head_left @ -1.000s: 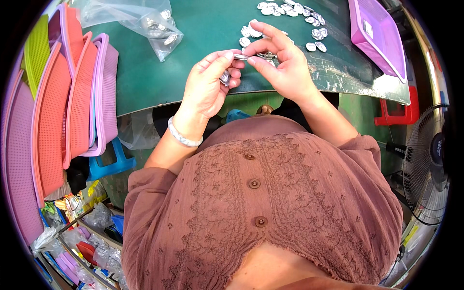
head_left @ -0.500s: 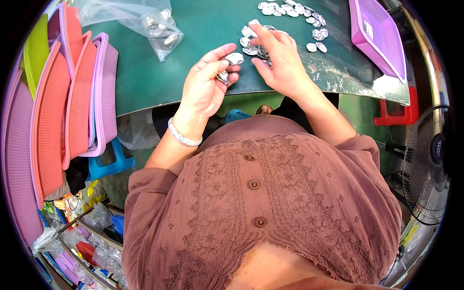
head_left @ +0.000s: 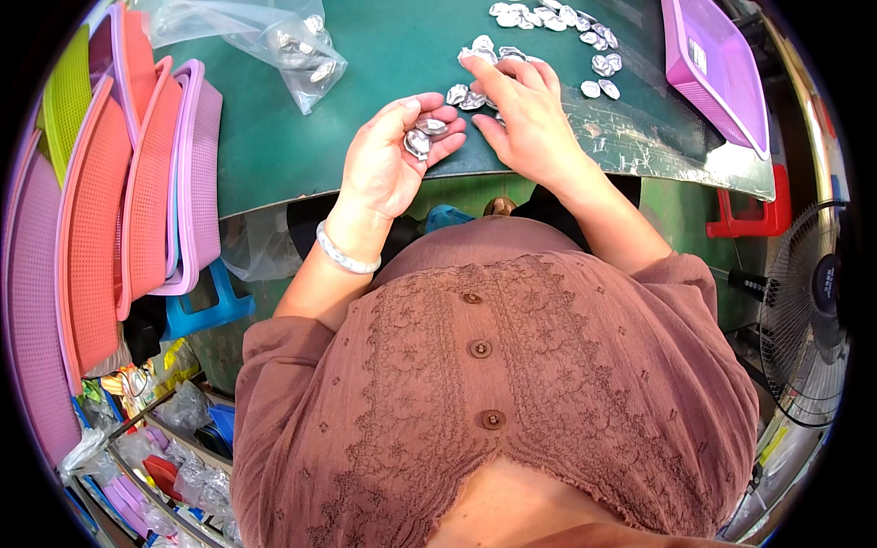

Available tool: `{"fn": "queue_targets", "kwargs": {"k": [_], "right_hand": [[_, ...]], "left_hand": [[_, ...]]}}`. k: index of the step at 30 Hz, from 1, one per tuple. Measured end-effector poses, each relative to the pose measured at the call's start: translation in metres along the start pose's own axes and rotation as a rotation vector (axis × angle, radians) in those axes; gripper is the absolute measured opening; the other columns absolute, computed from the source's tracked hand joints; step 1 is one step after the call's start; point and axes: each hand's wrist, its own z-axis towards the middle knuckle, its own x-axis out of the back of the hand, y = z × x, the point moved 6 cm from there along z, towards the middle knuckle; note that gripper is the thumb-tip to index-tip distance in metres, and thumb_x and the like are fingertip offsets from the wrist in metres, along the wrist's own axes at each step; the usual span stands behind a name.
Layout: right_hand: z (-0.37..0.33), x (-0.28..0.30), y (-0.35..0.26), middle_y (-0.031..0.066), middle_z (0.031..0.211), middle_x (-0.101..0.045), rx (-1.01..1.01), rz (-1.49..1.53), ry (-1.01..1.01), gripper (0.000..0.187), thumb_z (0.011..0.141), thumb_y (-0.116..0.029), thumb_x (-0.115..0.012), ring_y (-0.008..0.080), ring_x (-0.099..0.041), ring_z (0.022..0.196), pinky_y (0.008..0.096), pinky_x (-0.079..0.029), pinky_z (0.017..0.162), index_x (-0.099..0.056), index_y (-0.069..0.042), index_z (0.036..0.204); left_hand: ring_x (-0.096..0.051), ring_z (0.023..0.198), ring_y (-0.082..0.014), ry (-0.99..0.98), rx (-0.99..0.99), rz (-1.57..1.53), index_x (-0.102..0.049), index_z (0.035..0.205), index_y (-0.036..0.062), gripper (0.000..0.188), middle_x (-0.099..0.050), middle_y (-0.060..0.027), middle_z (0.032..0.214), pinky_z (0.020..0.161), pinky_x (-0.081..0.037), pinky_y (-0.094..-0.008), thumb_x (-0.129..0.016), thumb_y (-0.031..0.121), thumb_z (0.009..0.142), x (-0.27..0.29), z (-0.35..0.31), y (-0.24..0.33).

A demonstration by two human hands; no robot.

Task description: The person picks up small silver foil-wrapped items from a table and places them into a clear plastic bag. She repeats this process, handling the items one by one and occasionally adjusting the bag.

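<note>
My left hand [head_left: 388,151] is turned palm up above the table's near edge, its fingers loosely curled around a few small silvery metal pieces [head_left: 417,143]. They are roundish, with an uneven, shiny surface. My right hand [head_left: 530,114] is palm down to the right, over a small cluster of the same silvery pieces [head_left: 458,94] on the green tabletop [head_left: 402,55]. Its fingers are spread and bent, the fingertips at the cluster. The hand hides part of the cluster, and I cannot make out anything gripped in it.
More silvery pieces [head_left: 554,19] lie in a curved row farther back. A clear plastic bag [head_left: 301,68] with similar pieces rests at the back left, a purple basket [head_left: 731,82] at the right. Stacked baskets [head_left: 151,196] stand left; a black fan [head_left: 804,310] is at far right.
My left hand has opened from a pinch, and its silvery pieces now lie in the palm and fingers. My right hand has shifted slightly nearer, and some cluster pieces have moved.
</note>
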Motion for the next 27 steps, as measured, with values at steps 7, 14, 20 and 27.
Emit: {"fn": "queue_targets", "kwargs": {"k": [7, 14, 20, 27], "right_hand": [[0.007, -0.007, 0.000, 0.0059, 0.097, -0.062, 0.013, -0.052, -0.021, 0.055, 0.075, -0.007, -0.058, 0.0279, -0.047, 0.104, 0.0467, -0.027, 0.095, -0.040, -0.011, 0.127], [0.010, -0.013, 0.001, 0.0044, 0.101, -0.062, -0.017, -0.014, -0.118, 0.057, 0.075, -0.005, -0.056, 0.0270, -0.045, 0.107, 0.0473, -0.025, 0.097, -0.038, -0.012, 0.129], [0.012, -0.009, 0.000, 0.0066, 0.089, -0.062, 0.049, 0.030, -0.025, 0.054, 0.073, -0.012, -0.063, 0.0259, -0.051, 0.100, 0.0502, -0.027, 0.094, -0.043, -0.009, 0.123], [0.019, -0.023, -0.004, 0.0003, 0.093, -0.064, 0.006, -0.027, -0.088, 0.056, 0.075, -0.011, -0.062, 0.0233, -0.048, 0.102, 0.0494, -0.026, 0.097, -0.041, -0.012, 0.126]], "left_hand": [[-0.055, 0.099, -0.0347, -0.010, 0.007, 0.030, -0.044, 0.114, -0.0093, 0.036, -0.054, -0.0233, 0.106, 0.089, -0.046, -0.0412, -0.040, 0.019, 0.091, -0.005, -0.001, 0.000], [-0.054, 0.102, -0.0342, -0.026, 0.001, 0.038, -0.043, 0.115, -0.0097, 0.039, -0.053, -0.0234, 0.108, 0.090, -0.046, -0.0412, -0.036, 0.021, 0.092, -0.006, -0.002, 0.001], [-0.058, 0.091, -0.0286, 0.050, 0.030, 0.057, -0.048, 0.111, -0.0078, 0.034, -0.057, -0.0160, 0.096, 0.082, -0.050, -0.0377, -0.043, 0.019, 0.090, 0.005, -0.002, -0.001], [-0.055, 0.071, -0.0172, 0.060, 0.009, 0.139, -0.051, 0.104, -0.0031, 0.023, -0.054, -0.0068, 0.078, 0.054, -0.045, -0.0250, -0.049, 0.011, 0.086, 0.016, 0.000, 0.005]]}}
